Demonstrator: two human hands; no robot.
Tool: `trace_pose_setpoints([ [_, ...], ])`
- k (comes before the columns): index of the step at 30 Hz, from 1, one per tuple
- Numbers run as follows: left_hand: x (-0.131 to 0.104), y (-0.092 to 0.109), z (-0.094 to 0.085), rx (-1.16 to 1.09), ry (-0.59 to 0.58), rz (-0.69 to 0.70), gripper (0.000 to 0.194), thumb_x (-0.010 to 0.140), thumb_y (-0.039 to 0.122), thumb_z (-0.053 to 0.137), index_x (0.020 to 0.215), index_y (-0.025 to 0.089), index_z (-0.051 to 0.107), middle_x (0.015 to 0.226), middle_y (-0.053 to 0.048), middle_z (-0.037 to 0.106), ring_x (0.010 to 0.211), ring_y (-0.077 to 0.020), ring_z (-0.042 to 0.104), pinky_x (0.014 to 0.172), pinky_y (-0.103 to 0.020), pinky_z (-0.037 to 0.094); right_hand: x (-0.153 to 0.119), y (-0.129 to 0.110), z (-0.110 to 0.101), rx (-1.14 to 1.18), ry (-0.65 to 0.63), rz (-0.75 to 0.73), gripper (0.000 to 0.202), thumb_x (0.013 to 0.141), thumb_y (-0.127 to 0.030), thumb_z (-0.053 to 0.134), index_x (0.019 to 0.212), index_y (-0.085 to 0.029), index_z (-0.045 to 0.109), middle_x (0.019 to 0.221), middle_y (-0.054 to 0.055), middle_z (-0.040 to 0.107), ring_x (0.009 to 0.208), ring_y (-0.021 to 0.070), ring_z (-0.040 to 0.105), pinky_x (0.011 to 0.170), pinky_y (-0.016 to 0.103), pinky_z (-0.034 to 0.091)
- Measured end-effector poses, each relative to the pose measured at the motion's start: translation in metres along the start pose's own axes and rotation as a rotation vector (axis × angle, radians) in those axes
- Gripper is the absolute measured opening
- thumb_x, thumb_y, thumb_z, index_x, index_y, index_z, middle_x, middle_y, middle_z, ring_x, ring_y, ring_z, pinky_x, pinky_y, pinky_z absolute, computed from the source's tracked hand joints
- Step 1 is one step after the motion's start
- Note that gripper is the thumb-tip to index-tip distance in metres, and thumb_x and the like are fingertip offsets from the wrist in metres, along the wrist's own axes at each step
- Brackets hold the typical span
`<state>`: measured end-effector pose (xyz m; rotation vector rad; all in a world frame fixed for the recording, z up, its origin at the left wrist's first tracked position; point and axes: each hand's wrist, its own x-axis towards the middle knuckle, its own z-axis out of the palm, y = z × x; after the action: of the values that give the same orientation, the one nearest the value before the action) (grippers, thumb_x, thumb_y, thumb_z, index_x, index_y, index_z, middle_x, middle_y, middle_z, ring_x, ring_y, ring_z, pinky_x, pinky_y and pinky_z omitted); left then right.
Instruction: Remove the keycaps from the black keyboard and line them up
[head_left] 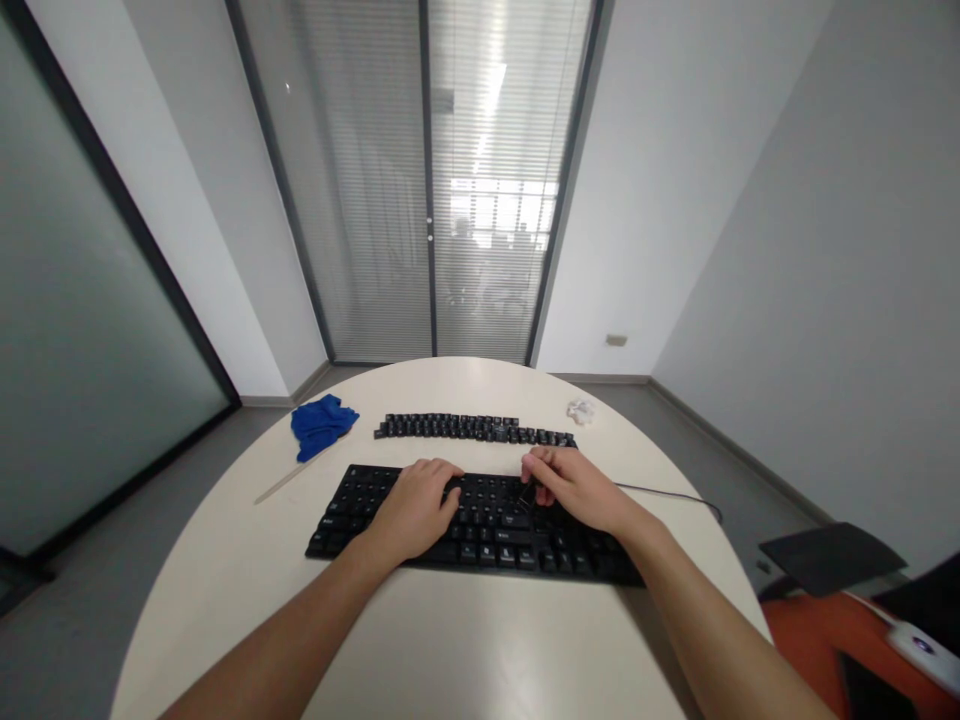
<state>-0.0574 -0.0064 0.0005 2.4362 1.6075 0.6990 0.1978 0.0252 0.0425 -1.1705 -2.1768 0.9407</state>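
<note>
1. Keyboard (472,520) is seen lying flat near the middle of the round white table (420,640), long side across the view, black, full-size, cable (667,492) trailing off its right end toward the table edge.
2. Left hand (414,510) is laid flat and relaxed on the left-centre keys, grasping nothing, apparently steadying the board.
3. Right hand (577,488) is pinched over the upper right-centre keys; a small dark tool or key seems to be held at the fingertips, but what it is cannot be told.
4. Row of loose keycaps (476,429) is set in a line just behind the keyboard, apart from it.
5. Blue cloth (321,424) is bunched at far left, a thin pale stick (281,483) lying in front of it; a white crumpled wad (580,410) sits far right.
6. Risk, judged: a cap may pop off and be flung or rolled off the table if it is pried too sharply.
7. Risk, judged: the board may be shifted if the left hand's pressure is eased; the loose row may be scattered by a brushing wrist.
</note>
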Motion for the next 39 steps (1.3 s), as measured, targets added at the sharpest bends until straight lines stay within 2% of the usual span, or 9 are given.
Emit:
trace_pose_setpoints([
  [3, 0.000, 0.000, 0.001, 0.004, 0.001, -0.004, 0.023, 0.091, 0.022, 0.048, 0.108, 0.020, 0.064, 0.109, -0.007, 0.067, 0.105, -0.0244, 0.058, 0.098, -0.040, 0.043, -0.002, -0.002, 0.001, -0.002, -0.037, 0.021, 0.056, 0.098, -0.058, 0.031, 0.084, -0.016, 0.064, 0.061, 0.003, 0.064, 0.056, 0.0161, 0.065, 0.059, 0.026, 0.051],
  [6, 0.000, 0.000, 0.002, 0.006, 0.003, -0.001, 0.023, 0.091, 0.021, 0.048, 0.108, 0.020, 0.064, 0.109, -0.007, 0.067, 0.105, -0.0239, 0.058, 0.098, -0.040, 0.043, -0.004, -0.003, 0.001, -0.023, -0.066, 0.016, 0.051, 0.100, -0.053, 0.029, 0.087, -0.017, 0.062, 0.063, 0.002, 0.064, 0.058, 0.0158, 0.066, 0.060, 0.025, 0.051],
  [9, 0.000, 0.000, 0.002, 0.011, -0.001, 0.003, 0.023, 0.090, 0.020, 0.048, 0.108, 0.020, 0.063, 0.109, -0.007, 0.067, 0.105, -0.0240, 0.058, 0.097, -0.040, 0.043, -0.005, -0.002, -0.001, -0.058, -0.072, 0.000, 0.043, 0.100, -0.049, 0.033, 0.085, -0.018, 0.059, 0.061, 0.001, 0.063, 0.056, 0.0152, 0.065, 0.058, 0.024, 0.049],
  [14, 0.000, 0.001, 0.001, 0.015, 0.003, 0.004, 0.023, 0.091, 0.021, 0.048, 0.108, 0.020, 0.063, 0.108, -0.007, 0.067, 0.104, -0.0241, 0.058, 0.097, -0.040, 0.043, -0.007, -0.001, -0.004, -0.066, -0.061, -0.004, 0.037, 0.094, -0.051, 0.047, 0.079, -0.019, 0.057, 0.057, 0.000, 0.064, 0.053, 0.0151, 0.062, 0.055, 0.024, 0.045],
  [21, 0.000, 0.002, 0.000, 0.009, -0.003, -0.005, 0.023, 0.091, 0.021, 0.047, 0.108, 0.020, 0.063, 0.110, -0.007, 0.067, 0.105, -0.0246, 0.058, 0.098, -0.041, 0.043, -0.011, -0.003, -0.012, 0.022, -0.056, 0.034, 0.039, 0.084, -0.055, 0.062, 0.073, -0.018, 0.059, 0.065, 0.003, 0.069, 0.056, 0.0160, 0.064, 0.055, 0.025, 0.048],
  [27, 0.000, 0.003, -0.001, -0.002, -0.002, -0.012, 0.023, 0.090, 0.020, 0.048, 0.107, 0.020, 0.063, 0.110, -0.007, 0.067, 0.105, -0.0244, 0.058, 0.098, -0.041, 0.043, -0.010, 0.005, -0.012, 0.029, -0.082, 0.041, 0.039, 0.083, -0.054, 0.063, 0.072, -0.017, 0.063, 0.062, 0.004, 0.068, 0.054, 0.0158, 0.064, 0.053, 0.024, 0.047],
  [32, 0.000, 0.002, -0.001, 0.001, 0.001, -0.012, 0.022, 0.090, 0.021, 0.049, 0.107, 0.019, 0.063, 0.109, -0.007, 0.067, 0.104, -0.0244, 0.058, 0.098, -0.041, 0.043, -0.012, 0.000, -0.017, 0.033, -0.111, 0.026, 0.031, 0.086, -0.044, 0.060, 0.075, -0.016, 0.066, 0.064, 0.005, 0.070, 0.056, 0.0154, 0.064, 0.056, 0.024, 0.048],
  [36, 0.000, 0.002, -0.001, 0.008, 0.003, -0.009, 0.023, 0.090, 0.020, 0.048, 0.107, 0.019, 0.063, 0.109, -0.007, 0.067, 0.104, -0.0246, 0.059, 0.097, -0.040, 0.043, -0.013, -0.004, -0.017, 0.056, -0.095, 0.036, 0.027, 0.084, -0.038, 0.060, 0.069, -0.016, 0.062, 0.061, 0.003, 0.067, 0.054, 0.0146, 0.062, 0.055, 0.024, 0.048],
  [39, 0.000, 0.001, 0.000, 0.011, 0.001, -0.011, 0.023, 0.090, 0.021, 0.048, 0.108, 0.019, 0.063, 0.108, -0.008, 0.067, 0.104, -0.0248, 0.059, 0.097, -0.041, 0.043, -0.013, -0.002, -0.014, 0.055, -0.091, 0.040, 0.028, 0.083, -0.040, 0.062, 0.067, -0.017, 0.060, 0.057, 0.002, 0.065, 0.053, 0.0147, 0.061, 0.052, 0.024, 0.046],
])
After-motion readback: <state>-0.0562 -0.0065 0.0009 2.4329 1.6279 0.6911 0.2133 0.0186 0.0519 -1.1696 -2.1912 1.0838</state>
